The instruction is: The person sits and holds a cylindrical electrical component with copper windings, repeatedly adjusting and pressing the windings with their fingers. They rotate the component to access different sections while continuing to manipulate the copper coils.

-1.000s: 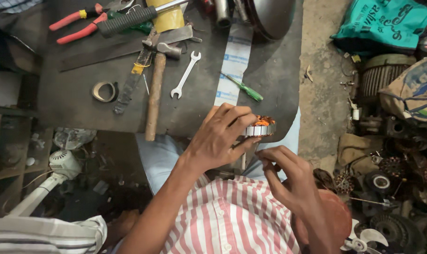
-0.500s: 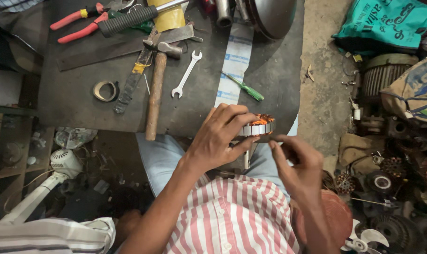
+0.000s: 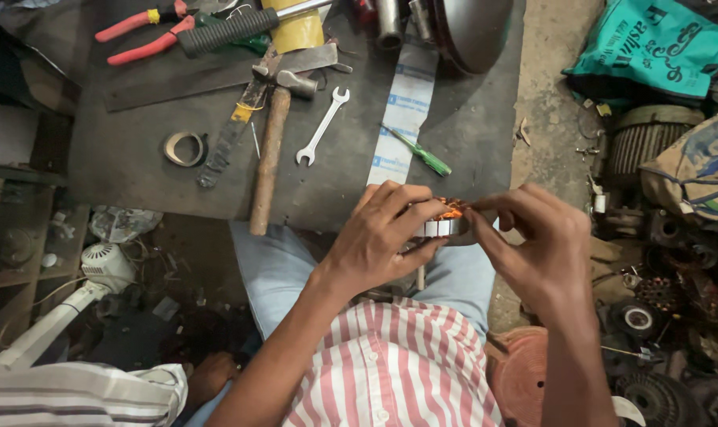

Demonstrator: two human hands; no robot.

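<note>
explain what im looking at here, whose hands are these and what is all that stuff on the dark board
There is no machine here: a person wears a camera on the head, so you look down at their own two bare hands and striped shirt. The left hand and the right hand together hold a small round metal part with copper wire over the lap; both have a grip on it. In front lies a dark board with tools: a hammer, a wrench, a green screwdriver, red pliers, a roll of tape and a white strip. To the right are old motor parts on the ground, and a white fan stands at the lower left.
</note>
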